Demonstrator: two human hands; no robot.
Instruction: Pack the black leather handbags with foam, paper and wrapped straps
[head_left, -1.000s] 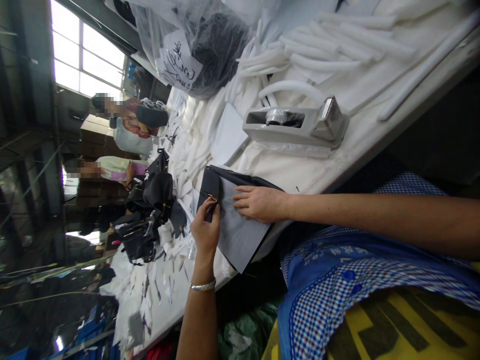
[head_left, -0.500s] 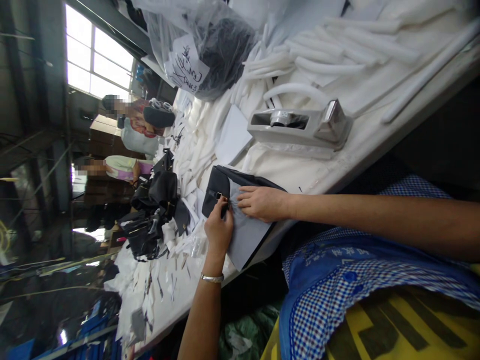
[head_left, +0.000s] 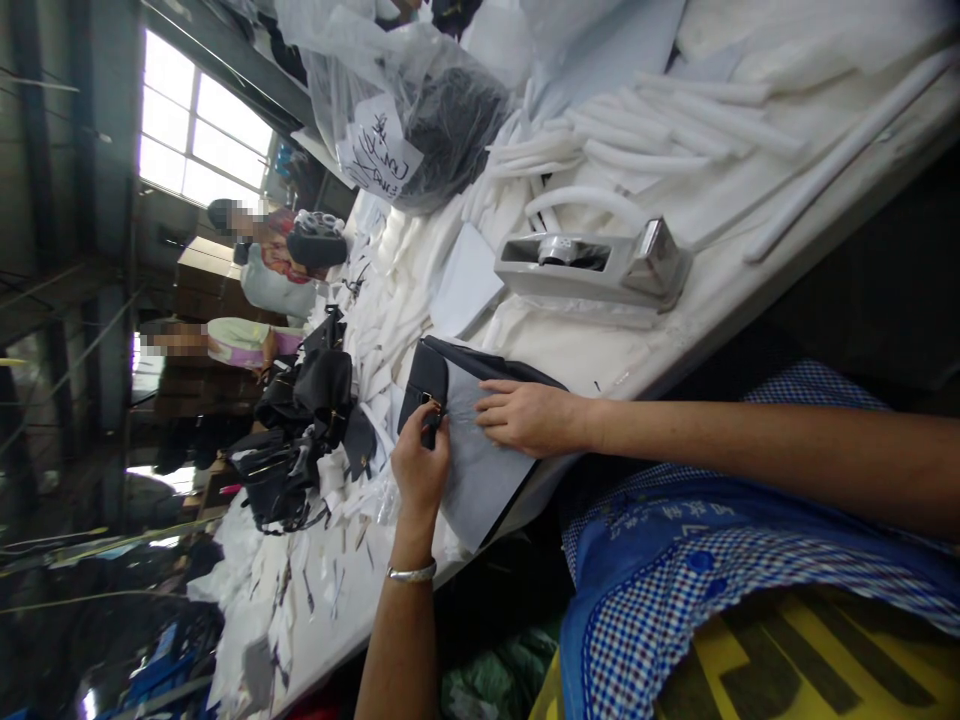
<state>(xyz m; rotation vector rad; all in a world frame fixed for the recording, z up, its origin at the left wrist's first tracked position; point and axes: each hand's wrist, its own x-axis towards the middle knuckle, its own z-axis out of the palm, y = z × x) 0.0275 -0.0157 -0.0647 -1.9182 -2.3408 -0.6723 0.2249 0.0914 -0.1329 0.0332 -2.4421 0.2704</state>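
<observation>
A black bag (head_left: 426,372) with a gold-coloured buckle lies at the table's near edge. A thin pale grey sheet (head_left: 480,480) covers much of its front. My left hand (head_left: 420,458), with a silver bracelet on the wrist, is closed on a short black strap (head_left: 430,430) by the buckle. Fingers and thumb hide part of that strap. Flat on the sheet rests my right hand (head_left: 529,415), its fingers stretched out over the bag's middle. Beside the bag stands a grey tape dispenser (head_left: 592,265) holding a roll of tape.
White foam strips (head_left: 660,130) pile up along the table (head_left: 637,350). A clear plastic bag with dark contents and a handwritten label (head_left: 382,150) sits farther along. Several black bags (head_left: 322,395) stand across the table, with two people beyond. Green plastic (head_left: 491,675) lies below the edge.
The view has shifted slightly. My left hand has moved a little away from my right hand, still on the strap by the buckle. My right hand stays flat on the sheet.
</observation>
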